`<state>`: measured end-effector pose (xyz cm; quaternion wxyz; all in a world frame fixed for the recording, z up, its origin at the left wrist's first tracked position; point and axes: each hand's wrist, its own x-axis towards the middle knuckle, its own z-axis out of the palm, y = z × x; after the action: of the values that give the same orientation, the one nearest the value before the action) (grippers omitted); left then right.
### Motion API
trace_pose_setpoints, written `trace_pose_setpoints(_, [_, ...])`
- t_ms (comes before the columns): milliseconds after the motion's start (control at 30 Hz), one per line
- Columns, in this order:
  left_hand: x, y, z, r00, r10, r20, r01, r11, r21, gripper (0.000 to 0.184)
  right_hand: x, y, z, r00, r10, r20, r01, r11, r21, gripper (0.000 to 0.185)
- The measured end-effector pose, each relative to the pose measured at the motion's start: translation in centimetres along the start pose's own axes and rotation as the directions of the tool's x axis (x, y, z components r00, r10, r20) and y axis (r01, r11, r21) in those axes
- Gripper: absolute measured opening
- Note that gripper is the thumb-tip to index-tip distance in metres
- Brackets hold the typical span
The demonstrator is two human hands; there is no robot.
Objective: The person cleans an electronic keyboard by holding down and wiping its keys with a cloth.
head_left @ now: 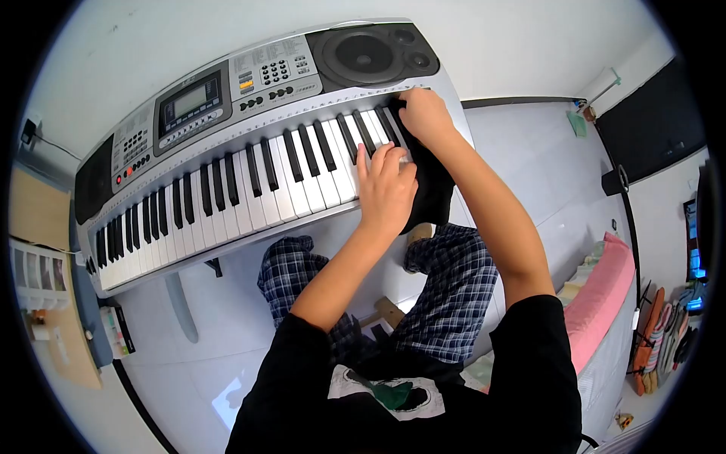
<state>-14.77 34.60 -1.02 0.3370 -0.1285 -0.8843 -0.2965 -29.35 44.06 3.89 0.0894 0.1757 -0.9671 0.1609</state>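
Note:
A silver electronic keyboard (pixel 272 121) stands before me, set at a slant, with its keys toward me. Over the right end of its keys lies a black cloth (pixel 435 185), hanging down past the front edge. My right hand (pixel 425 113) is closed at the cloth's upper end, by the back of the keys near the speaker. My left hand (pixel 387 185) rests palm down on the rightmost white keys with fingers apart, its fingertips close to the cloth's left edge. Whether those fingertips press on the cloth I cannot tell.
Below the keyboard are my legs in checked trousers (pixel 454 295). At the right stands a bed with a pink cover (pixel 601 303), and clothes (pixel 658 348) hang behind it. A wooden desk (pixel 64 333) is at the left. A broom (pixel 578 121) leans near the dark door (pixel 646 125).

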Motion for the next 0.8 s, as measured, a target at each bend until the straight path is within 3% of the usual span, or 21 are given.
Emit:
trace_pose_setpoints(100, [0.1, -0.1, 0.0, 1.0, 0.005, 0.005, -0.005, 1.0, -0.007, 0.02, 0.1, 0.0, -0.1, 0.999, 0.022, 0.044, -0.021, 0.999, -0.039, 0.031])
trace_pose_setpoints(200, [0.2, -0.1, 0.0, 1.0, 0.025, 0.005, -0.025, 1.0, 0.015, 0.014, -1.3, 0.7, -0.9, 0.989, 0.086, 0.118, -0.091, 0.995, 0.039, 0.03])
trace_pose_setpoints(267, [0.2, 0.1, -0.2, 1.0, 0.018, 0.015, -0.018, 1.0, 0.016, 0.015, -3.9, 0.9, -2.2, 0.989, -0.021, 0.144, 0.008, 0.996, 0.087, 0.03])
trace_pose_setpoints(367, [0.2, 0.2, 0.0, 0.999, -0.003, 0.035, 0.002, 1.0, 0.025, 0.02, -6.0, 1.5, -4.5, 0.965, -0.018, 0.261, -0.02, 0.99, 0.14, 0.03])
trace_pose_setpoints(433, [0.1, 0.2, 0.1, 1.0, 0.005, 0.024, -0.006, 1.0, 0.018, 0.02, -5.8, 2.2, -4.7, 0.978, -0.031, 0.206, -0.005, 0.985, 0.172, 0.032])
trace_pose_setpoints(500, [0.1, 0.2, 0.2, 1.0, -0.005, 0.008, 0.004, 1.0, 0.031, 0.02, -4.6, 2.0, -4.7, 0.999, 0.016, -0.039, -0.004, 0.956, 0.295, 0.029])
trace_pose_setpoints(633, [0.2, 0.3, 0.2, 1.0, -0.004, 0.011, 0.004, 0.999, 0.052, 0.021, -0.8, 2.4, -3.0, 0.992, -0.117, -0.044, 0.124, 0.97, 0.21, 0.027])
trace_pose_setpoints(667, [0.2, 0.3, 0.2, 1.0, 0.002, 0.003, -0.002, 0.999, 0.052, 0.022, -0.3, 2.3, -2.4, 0.995, -0.101, 0.021, 0.096, 0.984, 0.148, 0.028])
trace_pose_setpoints(800, [0.3, 0.4, -0.1, 1.0, -0.005, 0.028, 0.003, 0.998, 0.062, 0.022, -1.1, 2.4, -1.7, 0.977, -0.198, 0.073, 0.184, 0.969, 0.167, 0.029])
